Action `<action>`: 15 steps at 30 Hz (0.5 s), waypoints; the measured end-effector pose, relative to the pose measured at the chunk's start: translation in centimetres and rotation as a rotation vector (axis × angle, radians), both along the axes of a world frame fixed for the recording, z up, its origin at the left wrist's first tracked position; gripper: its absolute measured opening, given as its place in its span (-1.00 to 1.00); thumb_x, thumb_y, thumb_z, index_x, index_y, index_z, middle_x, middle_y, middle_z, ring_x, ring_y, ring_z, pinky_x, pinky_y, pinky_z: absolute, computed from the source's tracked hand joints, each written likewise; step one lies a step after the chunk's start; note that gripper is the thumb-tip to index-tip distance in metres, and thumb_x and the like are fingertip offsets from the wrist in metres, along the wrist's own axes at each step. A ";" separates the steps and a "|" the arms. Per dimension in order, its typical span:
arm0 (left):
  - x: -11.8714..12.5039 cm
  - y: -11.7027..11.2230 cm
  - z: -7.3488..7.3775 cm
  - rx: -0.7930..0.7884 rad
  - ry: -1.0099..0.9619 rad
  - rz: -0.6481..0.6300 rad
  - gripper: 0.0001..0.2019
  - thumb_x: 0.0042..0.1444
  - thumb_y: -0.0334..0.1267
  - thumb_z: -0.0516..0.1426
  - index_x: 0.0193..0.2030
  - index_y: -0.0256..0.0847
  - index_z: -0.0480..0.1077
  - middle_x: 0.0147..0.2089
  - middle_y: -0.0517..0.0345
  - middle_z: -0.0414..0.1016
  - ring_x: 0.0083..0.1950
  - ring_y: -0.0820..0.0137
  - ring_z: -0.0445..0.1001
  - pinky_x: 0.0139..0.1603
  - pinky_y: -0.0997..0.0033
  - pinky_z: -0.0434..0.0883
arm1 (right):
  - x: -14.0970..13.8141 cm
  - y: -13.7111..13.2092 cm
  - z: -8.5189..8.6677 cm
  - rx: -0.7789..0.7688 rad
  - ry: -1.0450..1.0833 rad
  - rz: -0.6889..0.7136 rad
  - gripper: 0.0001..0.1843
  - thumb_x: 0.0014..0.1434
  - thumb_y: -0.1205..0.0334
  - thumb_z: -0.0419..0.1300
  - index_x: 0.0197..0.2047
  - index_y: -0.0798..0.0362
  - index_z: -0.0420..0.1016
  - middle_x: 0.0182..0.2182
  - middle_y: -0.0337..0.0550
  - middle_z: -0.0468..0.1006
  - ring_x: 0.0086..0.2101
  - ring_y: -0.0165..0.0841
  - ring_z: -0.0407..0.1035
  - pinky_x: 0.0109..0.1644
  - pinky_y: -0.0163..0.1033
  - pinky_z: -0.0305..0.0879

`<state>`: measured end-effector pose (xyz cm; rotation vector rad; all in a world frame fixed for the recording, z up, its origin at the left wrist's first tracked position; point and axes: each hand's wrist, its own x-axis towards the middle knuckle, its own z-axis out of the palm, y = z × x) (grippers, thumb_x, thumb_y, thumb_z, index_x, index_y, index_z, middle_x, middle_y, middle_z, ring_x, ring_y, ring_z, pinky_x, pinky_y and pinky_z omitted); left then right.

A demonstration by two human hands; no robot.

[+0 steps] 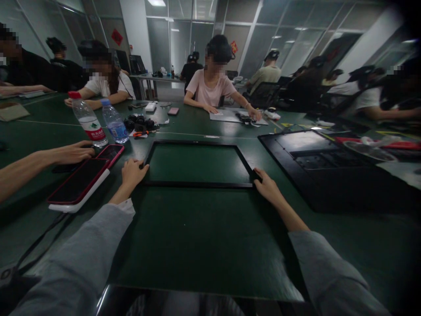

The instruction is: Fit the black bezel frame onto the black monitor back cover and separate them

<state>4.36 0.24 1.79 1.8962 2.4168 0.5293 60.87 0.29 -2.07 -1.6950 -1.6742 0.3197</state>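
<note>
A thin black rectangular frame lies flat on the green table in front of me. My left hand grips its near left corner, fingers curled over the edge. At the near right corner my right hand is closed on the frame too. Both my forearms wear grey sleeves.
A large black panel lies to the right. Left of the frame sit two phones and two water bottles, with another person's hand beside them. A dark glossy object lies at the near edge. Other people sit around the table.
</note>
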 end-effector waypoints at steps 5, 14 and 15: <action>0.5 -0.4 0.6 -0.016 -0.010 0.000 -0.50 0.35 0.03 0.06 0.26 -0.13 0.59 0.29 -0.30 0.46 0.29 -0.17 0.41 0.22 -0.13 0.43 | 0.2 0.1 0.1 0.039 -0.050 -0.038 -0.29 0.05 0.21 0.18 0.31 0.09 0.50 0.19 0.14 0.60 0.24 0.04 0.46 0.44 0.25 0.28; 1.6 -0.4 1.5 0.021 -0.145 -0.174 -0.28 0.28 0.19 0.14 0.49 -0.09 0.35 0.49 -0.29 0.23 0.48 -0.27 0.17 0.33 -0.35 0.31 | 0.3 0.3 0.7 0.091 -0.039 -0.049 -0.37 0.18 0.08 0.18 0.30 0.07 0.50 0.13 0.16 0.61 0.20 0.05 0.46 0.36 0.26 0.33; 1.8 -0.5 1.7 0.000 -0.160 -0.258 -0.25 0.26 0.25 0.15 0.49 -0.05 0.35 0.51 -0.25 0.23 0.49 -0.26 0.16 0.35 -0.38 0.28 | 0.4 0.2 1.0 0.111 -0.054 -0.072 -0.37 0.18 0.09 0.18 0.30 0.08 0.50 0.14 0.17 0.60 0.21 0.04 0.45 0.38 0.25 0.31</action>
